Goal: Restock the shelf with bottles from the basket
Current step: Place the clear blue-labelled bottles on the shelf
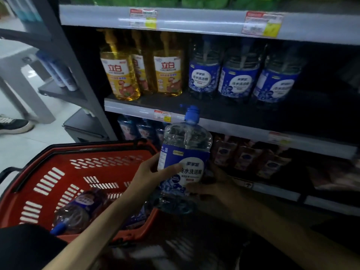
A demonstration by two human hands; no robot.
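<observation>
I hold a clear bottle with a blue label and blue cap (185, 152) upright in front of the shelf (136, 109), just past the right rim of the red basket (64, 184). My left hand (150, 174) grips its left side, thumb across the label. My right hand (212, 188) grips its lower right side. Three matching blue-label bottles (241, 78) stand on the middle shelf, with dark open space to their right. A purple-label bottle (78, 211) lies on its side in the basket.
Yellow-label bottles (124, 75) fill the left of the middle shelf. Pink and purple bottles (251, 158) line the lower shelf. Green packs sit on top. A grey upright post (78, 75) borders the unit at left. Someone's shoe (13, 125) is on the floor at far left.
</observation>
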